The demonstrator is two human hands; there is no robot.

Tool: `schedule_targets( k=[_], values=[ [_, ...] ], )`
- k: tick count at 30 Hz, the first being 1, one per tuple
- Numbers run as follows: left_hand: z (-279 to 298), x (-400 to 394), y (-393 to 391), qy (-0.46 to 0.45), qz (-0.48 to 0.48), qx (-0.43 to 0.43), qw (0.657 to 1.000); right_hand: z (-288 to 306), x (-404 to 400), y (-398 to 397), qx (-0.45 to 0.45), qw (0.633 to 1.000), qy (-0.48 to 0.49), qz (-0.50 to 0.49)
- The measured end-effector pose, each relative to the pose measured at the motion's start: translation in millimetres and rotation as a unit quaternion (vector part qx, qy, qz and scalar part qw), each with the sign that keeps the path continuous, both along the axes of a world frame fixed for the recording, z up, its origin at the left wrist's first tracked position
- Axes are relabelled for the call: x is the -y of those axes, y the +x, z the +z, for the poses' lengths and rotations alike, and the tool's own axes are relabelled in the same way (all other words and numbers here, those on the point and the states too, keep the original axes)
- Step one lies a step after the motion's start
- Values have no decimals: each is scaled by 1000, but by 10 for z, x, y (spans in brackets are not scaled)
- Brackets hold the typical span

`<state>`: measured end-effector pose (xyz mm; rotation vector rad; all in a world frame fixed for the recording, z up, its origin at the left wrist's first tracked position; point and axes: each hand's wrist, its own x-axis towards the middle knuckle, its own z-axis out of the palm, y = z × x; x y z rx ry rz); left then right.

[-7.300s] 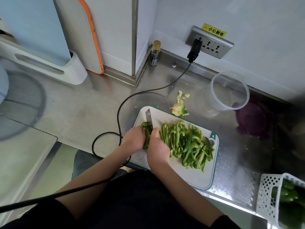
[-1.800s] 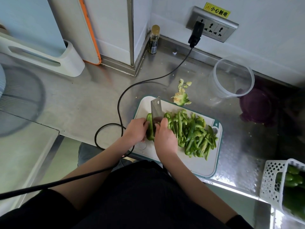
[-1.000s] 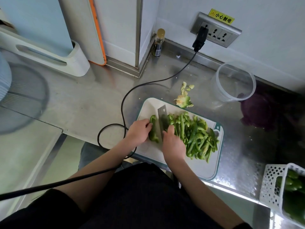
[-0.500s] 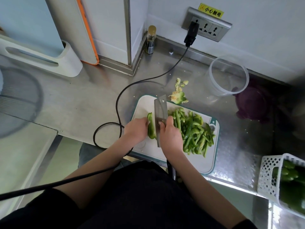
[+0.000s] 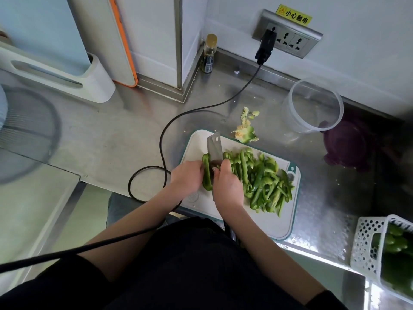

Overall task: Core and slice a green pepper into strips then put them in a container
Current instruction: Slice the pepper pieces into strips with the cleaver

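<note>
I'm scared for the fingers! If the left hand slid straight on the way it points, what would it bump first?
The left hand points right, holding the pepper piece. Just past it stands the knife blade, so that likely comes first.

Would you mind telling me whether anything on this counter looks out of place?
The pepper core lies off the cutting board, with seeds scattered over the steel counter. A black power cable loops beside the board, near the knife.
</note>
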<state>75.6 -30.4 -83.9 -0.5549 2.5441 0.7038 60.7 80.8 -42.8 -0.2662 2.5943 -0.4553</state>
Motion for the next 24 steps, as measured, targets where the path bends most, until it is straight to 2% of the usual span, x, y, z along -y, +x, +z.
schedule_targets(
  k=[7, 16, 24],
  values=[
    [-7, 6, -18, -12, -6, 8, 1000, -36, 18, -23, -2, 1000, 19, 21],
    [18, 0, -41, -21, -2, 31, 999, -114, 144, -50, 4, 992, 94, 86],
    [69, -44, -44, -59, -13, 35, 998, -86, 74, -39, -5, 988, 119, 99]
  ],
)
